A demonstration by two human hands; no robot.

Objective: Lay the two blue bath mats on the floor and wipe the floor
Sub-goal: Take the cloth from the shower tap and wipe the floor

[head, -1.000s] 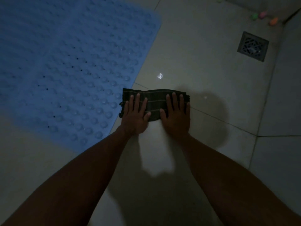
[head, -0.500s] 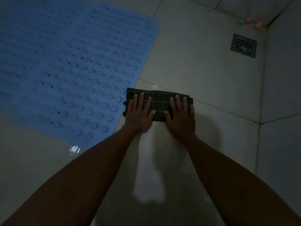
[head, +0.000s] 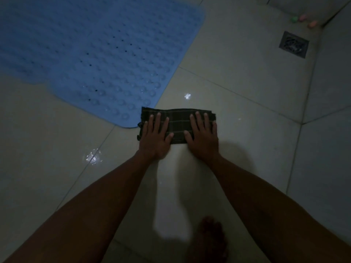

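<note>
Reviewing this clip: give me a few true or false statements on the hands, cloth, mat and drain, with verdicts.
1. Both hands press flat on the dark plaid cloth. True: left hand and right hand lie with fingers straight.
2. The cloth lies in the middle of the blue bath mat. False: it lies on the floor tiles at the mat's corner.
3. The floor drain lies left of the mat. False: far right, near the wall.
4. A bare foot shows at the bottom. True.

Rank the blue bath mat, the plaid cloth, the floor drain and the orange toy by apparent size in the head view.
1. Blue bath mat, partly cut off
2. Plaid cloth
3. Floor drain
4. Orange toy

Drain and toy lie farther away.
</note>
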